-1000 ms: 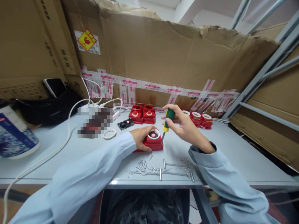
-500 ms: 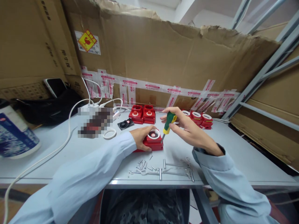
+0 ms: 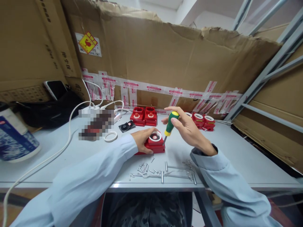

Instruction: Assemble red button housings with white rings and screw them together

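Note:
My left hand (image 3: 144, 140) is closed around the left side of a red housing (image 3: 155, 147), holding it down on the table. A white ring (image 3: 161, 136) rims the round dark opening on top of this housing. My right hand (image 3: 188, 127) grips a green and yellow screwdriver (image 3: 169, 126) by its handle. The screwdriver leans, with its tip down at the housing's right corner; whether a screw sits under the tip is too small to tell. Several loose screws (image 3: 142, 167) lie in front of the housing, beside metal rods with T-shaped ends (image 3: 162, 177).
Two red housings (image 3: 150, 116) stand at the back, and several ringed ones (image 3: 209, 123) stand back right. Left lie a loose white ring (image 3: 110, 136), a black part (image 3: 127, 126) and a blurred-out object (image 3: 97, 126). A white cable (image 3: 70, 126) crosses the table near a blue-white tub (image 3: 17, 138).
My right hand has turned on the screwdriver handle, and its wrist and forearm have shifted left. The left hand and the red housing stay in place.

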`<state>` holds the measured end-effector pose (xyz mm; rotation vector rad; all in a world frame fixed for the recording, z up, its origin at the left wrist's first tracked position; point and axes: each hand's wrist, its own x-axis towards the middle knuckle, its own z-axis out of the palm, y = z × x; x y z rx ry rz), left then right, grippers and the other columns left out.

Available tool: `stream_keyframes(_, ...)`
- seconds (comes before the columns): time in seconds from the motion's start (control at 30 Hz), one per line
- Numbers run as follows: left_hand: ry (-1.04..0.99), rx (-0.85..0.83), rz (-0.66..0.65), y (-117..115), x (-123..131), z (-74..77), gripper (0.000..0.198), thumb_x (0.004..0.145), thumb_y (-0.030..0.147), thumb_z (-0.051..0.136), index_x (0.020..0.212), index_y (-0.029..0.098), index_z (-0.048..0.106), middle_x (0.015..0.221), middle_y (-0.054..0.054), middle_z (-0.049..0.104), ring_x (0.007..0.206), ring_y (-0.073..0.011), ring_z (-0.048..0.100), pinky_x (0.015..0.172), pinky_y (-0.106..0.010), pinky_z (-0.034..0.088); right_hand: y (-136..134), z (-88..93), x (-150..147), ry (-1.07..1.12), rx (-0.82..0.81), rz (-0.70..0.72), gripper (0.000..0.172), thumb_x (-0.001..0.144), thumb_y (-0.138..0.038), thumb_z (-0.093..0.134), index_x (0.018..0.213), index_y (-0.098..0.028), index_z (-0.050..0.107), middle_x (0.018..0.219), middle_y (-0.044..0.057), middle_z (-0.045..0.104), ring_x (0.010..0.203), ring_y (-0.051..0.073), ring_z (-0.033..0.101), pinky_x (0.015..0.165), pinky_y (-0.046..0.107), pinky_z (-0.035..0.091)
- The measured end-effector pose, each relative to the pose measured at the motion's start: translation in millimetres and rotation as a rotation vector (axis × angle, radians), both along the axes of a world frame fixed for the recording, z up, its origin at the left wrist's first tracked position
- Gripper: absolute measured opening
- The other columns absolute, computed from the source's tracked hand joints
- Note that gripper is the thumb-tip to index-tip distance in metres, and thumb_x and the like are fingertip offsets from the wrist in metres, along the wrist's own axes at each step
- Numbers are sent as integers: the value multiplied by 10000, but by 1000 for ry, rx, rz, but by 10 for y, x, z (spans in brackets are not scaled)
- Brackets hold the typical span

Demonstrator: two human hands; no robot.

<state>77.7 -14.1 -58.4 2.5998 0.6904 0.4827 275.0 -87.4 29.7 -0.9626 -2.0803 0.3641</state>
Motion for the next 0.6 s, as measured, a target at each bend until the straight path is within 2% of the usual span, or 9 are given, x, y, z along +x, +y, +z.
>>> stream_keyframes(0.07,-4,3,-5,1,0,-1,774,562,376,726,1212,195,348,1118,-82,544,989,-267,556,865,-352,441,23,-20,-26,29,10,-14,275,893,-352,424,1135,-227,462,744,-13,594,603,104,564,567,220,441)
stream_keyframes(0.13,-10,8,-9,2,2,-2,762,560,372,727,1202,197,355,1121,-82,540,1004,-267,549,873,-350,437,46,-64,-70,36,158,-175,228,849,-356,511,1022,-208,523,648,-35,536,525,93,502,519,216,404)
stream_keyframes(0.2,-12,11,-7,3,4,-4,756,560,372,727,1197,199,357,1121,-81,538,1011,-268,545,873,-350,436,49,-93,-94,13,277,-317,212,825,-344,547,984,-203,549,640,-35,519,523,93,479,536,228,403)
stream_keyframes(0.27,-9,8,-1,4,6,-8,761,559,373,729,1199,202,355,1117,-80,542,1001,-267,552,870,-349,437,27,-81,-78,-16,252,-292,262,844,-318,516,1085,-215,523,747,-7,571,611,112,532,604,248,442)
stream_keyframes(0.37,-7,5,2,6,4,-14,767,557,368,734,1204,206,355,1107,-75,551,981,-264,563,860,-346,442,-14,-17,-16,7,38,-46,357,888,-298,436,1239,-241,411,943,32,602,765,131,592,675,264,495)
stream_keyframes(0.43,-13,7,-1,6,2,-16,764,562,364,733,1206,207,353,1111,-72,551,982,-263,565,861,-346,443,-12,-9,-1,25,-47,55,370,882,-320,461,1240,-241,410,920,27,607,744,128,604,651,256,514)
stream_keyframes(0.5,-17,14,-3,5,1,-15,756,564,366,730,1202,206,355,1114,-73,547,992,-265,562,868,-346,440,22,-61,-25,32,32,-2,355,855,-338,515,1191,-236,463,847,13,607,666,118,595,607,244,514)
stream_keyframes(0.6,-17,20,-7,2,4,-7,750,561,370,726,1193,199,361,1111,-74,543,1004,-267,553,877,-347,437,88,-181,-82,26,262,-191,281,848,-328,530,1109,-225,521,825,13,610,614,107,572,597,240,503)
